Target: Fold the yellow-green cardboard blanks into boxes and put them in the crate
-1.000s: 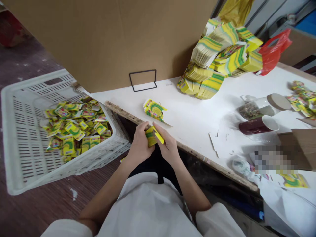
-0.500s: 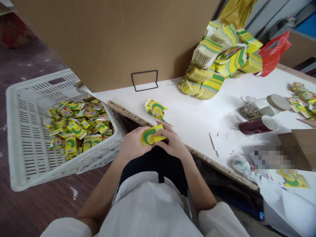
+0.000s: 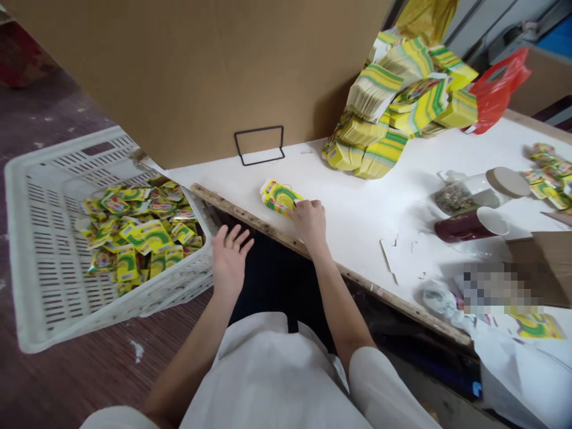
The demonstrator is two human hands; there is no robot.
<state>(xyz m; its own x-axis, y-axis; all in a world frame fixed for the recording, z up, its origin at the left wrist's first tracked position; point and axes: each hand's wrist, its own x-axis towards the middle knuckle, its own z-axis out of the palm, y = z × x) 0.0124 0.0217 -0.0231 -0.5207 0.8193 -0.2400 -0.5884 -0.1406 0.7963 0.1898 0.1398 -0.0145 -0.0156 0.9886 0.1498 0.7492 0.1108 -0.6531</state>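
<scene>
Right hand point(image 3: 309, 219), knuckles up, fingers curled onto the small stack of yellow-green cards point(image 3: 277, 195) at the desk's front edge; can't tell if it's pinched. I'd slide just the top one off. Left hand point(image 3: 229, 255) is flat, fingers spread, empty, beside the white crate's point(image 3: 13, 256) corner.

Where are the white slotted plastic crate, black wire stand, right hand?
white slotted plastic crate point(image 3: 44, 238): head view, left wall.
black wire stand point(image 3: 259, 127): head view, top bar.
right hand point(image 3: 308, 221): head view, back of hand.
</scene>
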